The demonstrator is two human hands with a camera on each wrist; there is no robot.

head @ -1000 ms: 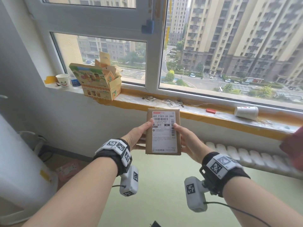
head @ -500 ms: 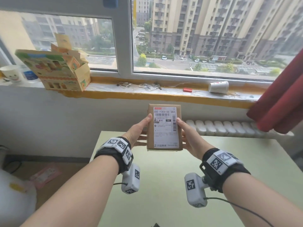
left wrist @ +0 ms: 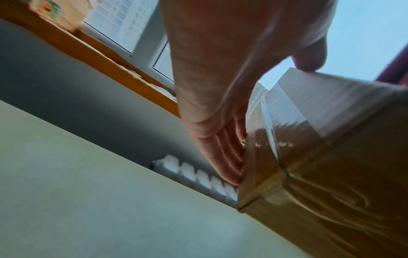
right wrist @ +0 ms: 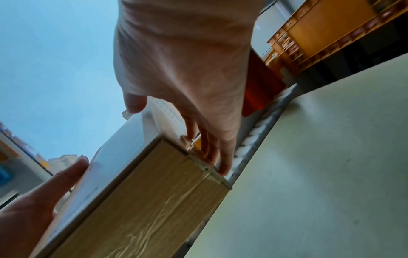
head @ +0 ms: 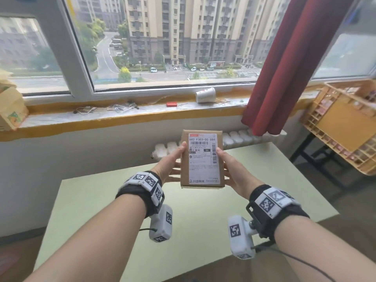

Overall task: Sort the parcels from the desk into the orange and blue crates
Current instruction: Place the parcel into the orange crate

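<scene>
A small brown cardboard parcel [head: 202, 159] with a white shipping label facing me is held up above the pale green desk [head: 101, 200]. My left hand [head: 173, 161] grips its left edge, thumb on the label side and fingers behind. My right hand [head: 230, 165] grips the right edge the same way. The left wrist view shows the taped parcel [left wrist: 320, 157] with my fingers [left wrist: 223, 157] along its back. From the right wrist, the parcel [right wrist: 141, 192] appears pinched between thumb and fingers [right wrist: 212, 148]. An orange crate [head: 345, 123] stands at the far right. No blue crate is in view.
A window sill [head: 122, 115] runs behind the desk with a tipped paper cup [head: 205, 95], a small red object [head: 171, 104] and bits of wire. A red curtain [head: 278, 64] hangs at the right. A radiator [head: 234, 139] sits below the sill. A printed carton [head: 10, 106] is at the left.
The view has swung to the right, bringing the red curtain and the orange crate into sight. Both hands keep the same grip on the parcel, still held upright before me.
</scene>
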